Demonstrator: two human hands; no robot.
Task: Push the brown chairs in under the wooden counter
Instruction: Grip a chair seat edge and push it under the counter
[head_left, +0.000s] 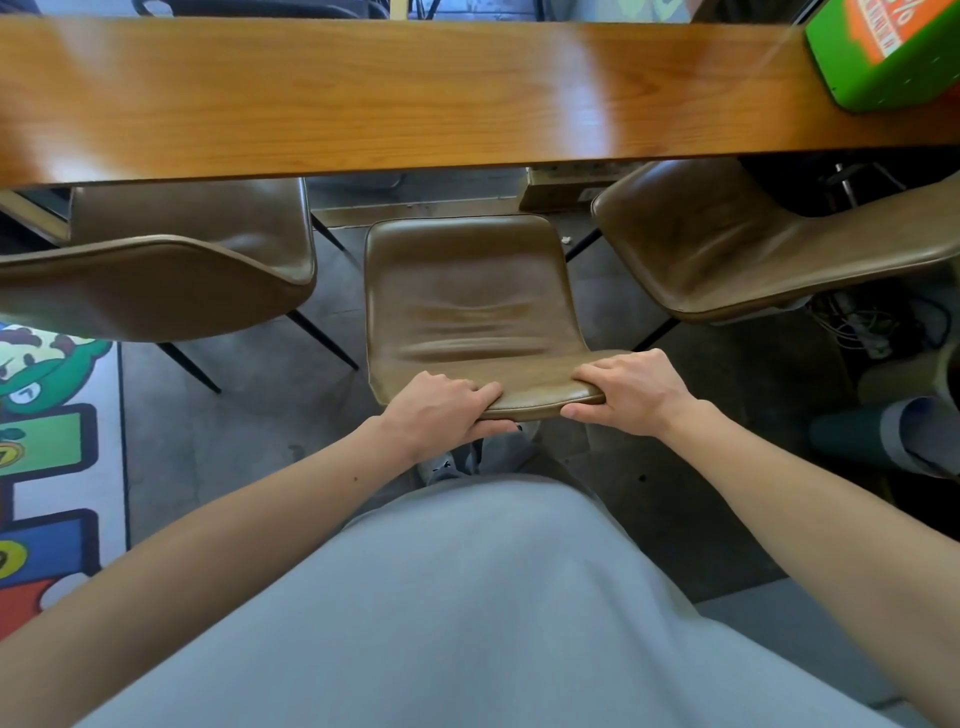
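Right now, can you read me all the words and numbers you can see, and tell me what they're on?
"7", maybe: a small mark in a white circle on the cartoon rug; too blurry to be sure.
Orange label on the green box: white letters, sideways and cut off by the picture's edge; unreadable.
Middle chair and wooden counter: no writing.

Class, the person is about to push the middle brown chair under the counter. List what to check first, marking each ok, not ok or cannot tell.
1. Grip: the left hand and right hand both hold the middle chair by its backrest edge: ok.
2. The middle chair faces the wooden counter squarely: ok.
3. Gaps to the left chair and right chair: ok, apart on both sides.
4. Seat clears the counter's underside: cannot tell.
5. Floor ahead of the chair's legs: cannot tell, the seat hides them.
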